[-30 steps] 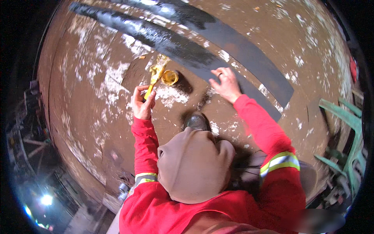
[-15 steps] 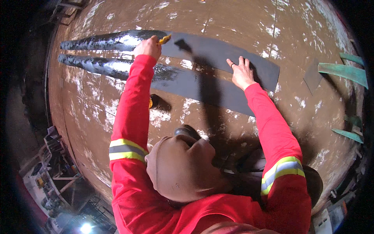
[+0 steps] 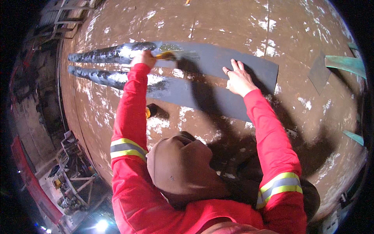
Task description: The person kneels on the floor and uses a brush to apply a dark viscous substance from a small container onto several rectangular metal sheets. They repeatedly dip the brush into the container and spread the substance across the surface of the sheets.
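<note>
Two long dark grey sheet strips lie side by side on a worn brown surface, their left stretches coated glossy black. My left hand (image 3: 143,59) is closed around a yellow-handled brush (image 3: 166,56), whose bristles meet the far strip (image 3: 222,64) at the end of its black coat. A wet, streaky patch surrounds the bristles. Farther right, my right hand (image 3: 239,82) rests with fingers stretched out, the fingertips on the far strip and the palm over the gap toward the near strip (image 3: 218,102). That hand wears a ring.
Beside my left sleeve sits a small yellow-and-black object (image 3: 150,110), partly hidden. A grey sheet offcut (image 3: 319,74) and green metal bars (image 3: 344,64) are at the right. Metal railings (image 3: 76,167) and a bright lamp (image 3: 102,225) show beyond the surface's left edge.
The brush has come down from above the far strip onto it, and a wet streak now shows there. My right hand stays on the strip. The whole view has shifted slightly.
</note>
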The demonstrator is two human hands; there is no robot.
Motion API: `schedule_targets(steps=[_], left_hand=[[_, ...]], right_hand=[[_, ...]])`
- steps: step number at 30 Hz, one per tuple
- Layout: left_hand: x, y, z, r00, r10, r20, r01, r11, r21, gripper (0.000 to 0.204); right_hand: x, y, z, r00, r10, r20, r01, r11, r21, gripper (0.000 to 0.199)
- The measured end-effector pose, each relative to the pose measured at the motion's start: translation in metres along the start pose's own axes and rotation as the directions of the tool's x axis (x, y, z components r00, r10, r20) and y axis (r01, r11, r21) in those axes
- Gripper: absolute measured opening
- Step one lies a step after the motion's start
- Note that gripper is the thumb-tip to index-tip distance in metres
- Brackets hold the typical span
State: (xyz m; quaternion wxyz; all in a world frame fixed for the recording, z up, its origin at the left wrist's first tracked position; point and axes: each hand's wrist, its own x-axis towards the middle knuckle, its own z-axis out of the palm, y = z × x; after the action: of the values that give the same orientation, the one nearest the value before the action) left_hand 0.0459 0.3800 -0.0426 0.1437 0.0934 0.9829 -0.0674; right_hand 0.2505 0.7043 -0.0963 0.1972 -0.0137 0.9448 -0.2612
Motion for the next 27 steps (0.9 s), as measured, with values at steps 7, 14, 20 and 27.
schedule_targets(steps=[7, 14, 20, 27], left_hand=[[0.028, 0.009, 0.004, 0.991, 0.115, -0.070, -0.098, 0.974, 0.206, 0.053], [0.017, 0.051, -0.012, 0.964, 0.265, 0.005, -0.256, 0.935, -0.247, 0.026], [0.042, 0.012, -0.054, 0.990, -0.135, 0.039, 0.121, 0.958, 0.260, 0.038], [0.055, 0.071, -0.030, 0.995, 0.061, 0.082, -0.085, 0.941, 0.327, 0.040]], right_hand=[[0.003, -0.007, 0.000, 0.997, 0.065, 0.033, -0.066, 0.998, 0.018, 0.053], [0.000, -0.006, 0.004, 0.998, 0.054, -0.012, -0.054, 0.999, -0.005, 0.048], [0.004, -0.001, 0.005, 0.999, 0.035, -0.026, -0.035, 0.999, -0.015, 0.049], [0.002, -0.007, -0.001, 0.998, 0.061, 0.014, -0.061, 0.998, -0.016, 0.048]])
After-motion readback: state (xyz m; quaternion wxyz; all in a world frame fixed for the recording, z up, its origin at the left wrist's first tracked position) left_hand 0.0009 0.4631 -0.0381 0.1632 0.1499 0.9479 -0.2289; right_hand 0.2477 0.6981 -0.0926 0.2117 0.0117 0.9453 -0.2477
